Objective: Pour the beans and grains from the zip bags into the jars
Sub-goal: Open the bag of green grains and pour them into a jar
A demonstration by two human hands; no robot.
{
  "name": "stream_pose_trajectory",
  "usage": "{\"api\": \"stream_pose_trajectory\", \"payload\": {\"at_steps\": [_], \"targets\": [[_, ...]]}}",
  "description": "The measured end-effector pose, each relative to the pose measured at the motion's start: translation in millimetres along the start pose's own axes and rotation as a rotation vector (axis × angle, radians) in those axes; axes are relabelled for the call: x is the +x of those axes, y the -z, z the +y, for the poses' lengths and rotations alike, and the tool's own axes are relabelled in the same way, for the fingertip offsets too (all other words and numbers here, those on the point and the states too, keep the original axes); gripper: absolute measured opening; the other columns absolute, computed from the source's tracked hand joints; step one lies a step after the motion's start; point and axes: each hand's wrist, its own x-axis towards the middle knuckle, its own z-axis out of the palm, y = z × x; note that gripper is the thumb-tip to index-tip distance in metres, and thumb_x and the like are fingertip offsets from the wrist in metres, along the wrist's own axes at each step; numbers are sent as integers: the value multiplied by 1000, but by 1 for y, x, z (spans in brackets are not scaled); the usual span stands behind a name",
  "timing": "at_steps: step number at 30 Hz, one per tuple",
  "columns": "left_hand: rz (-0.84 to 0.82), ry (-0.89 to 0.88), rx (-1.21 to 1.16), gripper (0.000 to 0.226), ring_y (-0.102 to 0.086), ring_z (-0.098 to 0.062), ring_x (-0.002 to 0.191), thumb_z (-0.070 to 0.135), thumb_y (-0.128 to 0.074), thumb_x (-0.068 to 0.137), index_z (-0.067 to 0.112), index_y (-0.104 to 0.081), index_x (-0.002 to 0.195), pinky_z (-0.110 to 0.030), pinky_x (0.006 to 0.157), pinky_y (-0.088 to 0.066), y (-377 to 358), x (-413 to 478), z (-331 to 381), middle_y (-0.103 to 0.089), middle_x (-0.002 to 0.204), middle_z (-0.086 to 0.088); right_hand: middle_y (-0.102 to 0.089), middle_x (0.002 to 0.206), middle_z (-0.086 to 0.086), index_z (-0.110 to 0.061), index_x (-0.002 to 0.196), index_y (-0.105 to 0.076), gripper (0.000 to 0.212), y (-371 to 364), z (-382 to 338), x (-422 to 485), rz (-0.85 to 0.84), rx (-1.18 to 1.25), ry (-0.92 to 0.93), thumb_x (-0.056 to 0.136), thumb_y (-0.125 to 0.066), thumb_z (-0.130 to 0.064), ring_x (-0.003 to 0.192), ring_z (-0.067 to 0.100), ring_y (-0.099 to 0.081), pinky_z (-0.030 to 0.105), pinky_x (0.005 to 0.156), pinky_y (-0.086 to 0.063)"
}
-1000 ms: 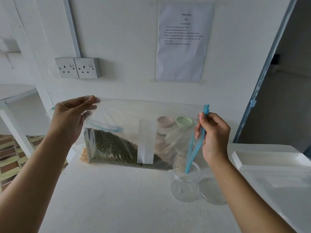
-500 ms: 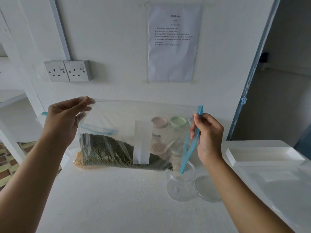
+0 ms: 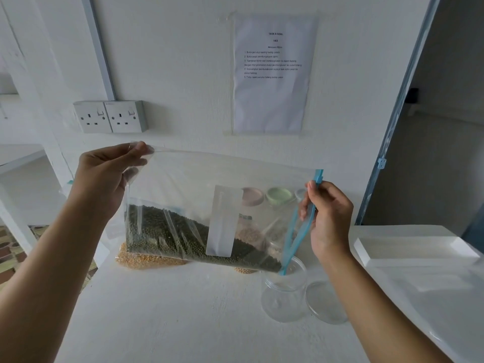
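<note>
both hands raised — left (image 3: pixel 104 176), right (image 3: pixel 330 218) — fingers pinched

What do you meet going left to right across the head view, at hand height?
left hand, pinching the bag's top corner → zip bag of green beans → right hand, gripping its blue zip edge → white tray. Left out: clear jar and lid, which sit below the right hand.

Left hand (image 3: pixel 104 176) pinches the corner of a clear zip bag (image 3: pixel 199 205) of dark green beans (image 3: pixel 167 237); right hand (image 3: pixel 327 216) grips its blue zip strip (image 3: pixel 301 231), lower end dipping into an open clear plastic jar (image 3: pixel 284 294) on the white table (image 3: pixel 167 310).
</note>
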Motion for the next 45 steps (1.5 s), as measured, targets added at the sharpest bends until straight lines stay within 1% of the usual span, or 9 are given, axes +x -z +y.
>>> {"api": "stream_pose_trajectory", "payload": {"at_steps": [3, 7, 18, 20, 23, 28, 32, 39, 45], "targets": [[-3, 7, 7, 7, -65, -6, 79, 21, -75, 80, 19, -81, 77, -23, 86, -48, -1, 0, 0, -78, 85, 7, -50, 59, 9, -5, 79, -68, 20, 1, 0, 1, 0, 8, 1, 98, -65, -11, 49, 23, -39, 34, 57, -40], [-4, -3, 13, 9, -65, -6, 79, 21, -74, 82, 14, -77, 87, -23, 86, -48, -3, 0, 1, -78, 85, 7, -49, 59, 10, -1, 80, -65, 20, 2, 2, 1, -4, 10, 3, 98, -64, -9, 48, 23, -39, 32, 55, -40], [-20, 1, 37, 11, -66, -4, 80, 19, -74, 84, 19, -81, 77, -25, 89, -48, -8, 2, 5, -78, 85, 7, -50, 60, 9, 1, 84, -65, 17, 4, 4, 1, -7, 16, -11, 98, -64, -9, 50, 24, -40, 31, 54, -42], [-19, -2, 32, 8, -66, -4, 80, 17, -72, 87, 15, -80, 86, -24, 89, -48, -8, 3, 4, -78, 85, 7, -51, 60, 9, 1, 84, -65, 17, 4, 4, 0, -7, 14, -13, 98, -64, -9, 50, 24, -41, 31, 54, -42], [-33, -29, 25, 30, -66, -3, 79, 13, -70, 90, -4, -68, 115, -21, 84, -49, -10, 5, 3, -78, 83, 8, -50, 61, 10, 2, 85, -64, 17, 5, 5, -1, 6, 16, -20, 98, -64, -9, 49, 23, -41, 30, 54, -41], [-61, -40, 17, 48, -67, -1, 80, 15, -70, 88, -8, -59, 129, -19, 81, -49, -12, 3, 4, -77, 82, 8, -49, 61, 10, -3, 80, -64, 20, 7, 4, -2, 6, 15, -17, 99, -63, -9, 49, 23, -40, 31, 54, -41], [-66, -46, 15, 60, -67, -2, 80, 20, -72, 82, -12, -57, 130, -21, 83, -48, -15, 0, 6, -77, 82, 8, -48, 60, 10, -5, 77, -63, 23, 8, 4, -4, 8, 9, -9, 99, -62, -8, 49, 23, -40, 31, 53, -41], [-55, -26, 3, 49, -68, -2, 80, 15, -69, 87, -6, -58, 129, -16, 78, -52, -16, 0, 3, -77, 82, 7, -45, 60, 8, -1, 77, -57, 25, 9, 7, -7, 24, -33, 14, 102, -58, -7, 48, 21, -37, 29, 53, -40], [-53, -17, -16, 47, -67, -4, 82, 17, -71, 87, -8, -62, 126, -21, 80, -49, -14, 2, -2, -77, 87, 5, -41, 58, 5, 5, 74, -50, 29, 5, 9, -10, 66, -36, 18, 102, -57, -4, 46, 18, -34, 28, 49, -34]]}}
